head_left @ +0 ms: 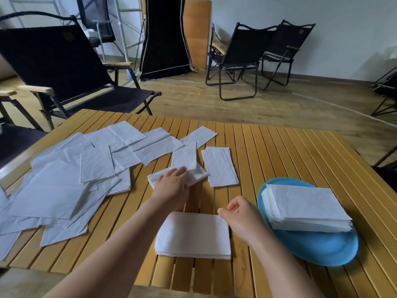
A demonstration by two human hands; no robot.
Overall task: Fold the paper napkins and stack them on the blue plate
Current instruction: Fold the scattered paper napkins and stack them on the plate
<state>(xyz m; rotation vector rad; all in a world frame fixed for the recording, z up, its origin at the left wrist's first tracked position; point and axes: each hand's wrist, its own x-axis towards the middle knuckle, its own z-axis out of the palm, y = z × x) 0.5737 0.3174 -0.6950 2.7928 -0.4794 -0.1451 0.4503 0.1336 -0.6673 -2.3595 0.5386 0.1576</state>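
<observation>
Left hand (173,182) lies flat on a loose napkin (198,176); right hand (240,214) is curled, holding nothing.

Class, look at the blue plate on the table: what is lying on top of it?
A neat stack of folded white napkins sits on the blue plate, toward its far side. The plate's near rim shows bare. The surface beneath the stack is covered, so nothing can be told there.

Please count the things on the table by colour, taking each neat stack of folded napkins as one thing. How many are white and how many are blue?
White: 3 stacks, one on the plate, one near the hands, one farther back, besides a loose napkin pile too overlapped to count.
Blue: 1 plate.
Total: 4.
</observation>
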